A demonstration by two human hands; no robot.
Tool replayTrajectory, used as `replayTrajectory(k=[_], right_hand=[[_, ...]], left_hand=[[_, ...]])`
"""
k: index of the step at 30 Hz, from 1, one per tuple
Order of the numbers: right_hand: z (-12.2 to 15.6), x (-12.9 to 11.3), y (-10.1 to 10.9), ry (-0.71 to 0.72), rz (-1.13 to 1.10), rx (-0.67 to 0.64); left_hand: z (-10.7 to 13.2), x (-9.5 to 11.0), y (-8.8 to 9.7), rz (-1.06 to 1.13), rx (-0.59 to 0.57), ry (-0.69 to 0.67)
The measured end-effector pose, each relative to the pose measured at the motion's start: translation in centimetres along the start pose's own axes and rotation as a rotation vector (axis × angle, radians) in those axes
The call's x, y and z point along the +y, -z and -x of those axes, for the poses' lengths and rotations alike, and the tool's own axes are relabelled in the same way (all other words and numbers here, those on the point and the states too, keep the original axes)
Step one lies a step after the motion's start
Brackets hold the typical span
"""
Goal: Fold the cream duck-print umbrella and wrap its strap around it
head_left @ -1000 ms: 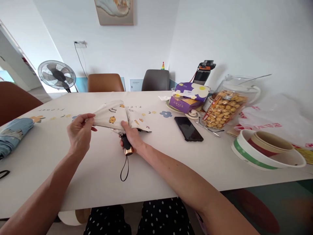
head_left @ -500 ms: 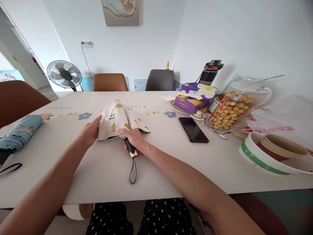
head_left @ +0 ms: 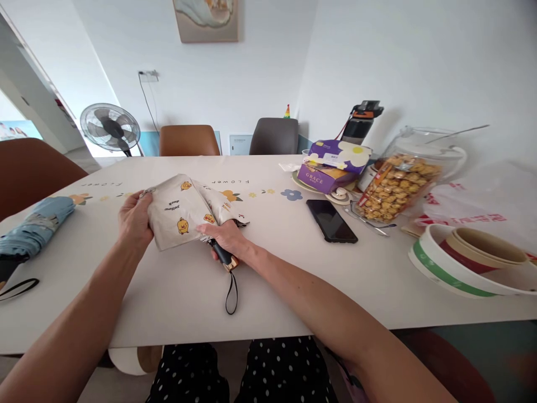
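A cream folding umbrella [head_left: 174,215] printed with yellow ducks is collapsed but loose, its cloth fanned out over the table's middle. My left hand [head_left: 136,218] is closed on the outer edge of one cloth panel, pulling it flat to the left. Around the base of the canopy and the top of the black handle, my right hand [head_left: 224,238] is closed. The handle has a gold end and a black wrist loop [head_left: 231,294] that lies towards me. Part of the handle is hidden by my right fingers.
At the left lies a folded blue umbrella [head_left: 39,226]. To the right are a black phone [head_left: 332,221], a purple box [head_left: 325,176], a plastic jar of snacks [head_left: 390,187], a dark bottle [head_left: 359,123] and paper bowls [head_left: 453,263]. Chairs and a fan [head_left: 109,129] stand beyond the table.
My left hand has moved left with the panel's edge, spreading the cloth wider and flatter. My right hand stays at the handle, which has barely shifted.
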State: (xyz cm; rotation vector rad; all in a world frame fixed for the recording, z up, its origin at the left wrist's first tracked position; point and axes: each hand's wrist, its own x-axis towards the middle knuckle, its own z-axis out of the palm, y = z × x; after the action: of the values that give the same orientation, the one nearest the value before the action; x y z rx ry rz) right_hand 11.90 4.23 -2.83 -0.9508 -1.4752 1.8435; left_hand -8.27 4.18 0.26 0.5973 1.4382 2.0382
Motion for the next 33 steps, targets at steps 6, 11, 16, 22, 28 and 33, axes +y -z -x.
replayTrajectory(k=[6, 11, 16, 22, 28, 33], right_hand=[[0.0, -0.2, -0.1, -0.010, 0.011, -0.007], [0.3, -0.3, -0.2, 0.005, 0.017, 0.012], [0.4, -0.3, -0.5, -0.005, 0.062, 0.085], [0.4, -0.1, -1.1, 0.040, 0.109, 0.159], [0.6, -0.1, -1.5, 0.072, 0.123, 0.164], [1.1, -0.4, -1.5, 0.039, 0.167, 0.078]], left_hand=[[-0.5, -1.2, 0.0, -0.066, 0.058, 0.034], [-0.7, -2.2, 0.7, -0.351, 0.043, -0.005], [2.1, -1.1, 0.0, -0.521, 0.053, -0.410], [6.6, -1.8, -2.5, -0.655, -0.298, -0.509], [6.5, -2.2, -2.9, -0.639, -0.293, -0.303], [6.4, -1.2, -3.1, -0.500, -0.342, -0.065]])
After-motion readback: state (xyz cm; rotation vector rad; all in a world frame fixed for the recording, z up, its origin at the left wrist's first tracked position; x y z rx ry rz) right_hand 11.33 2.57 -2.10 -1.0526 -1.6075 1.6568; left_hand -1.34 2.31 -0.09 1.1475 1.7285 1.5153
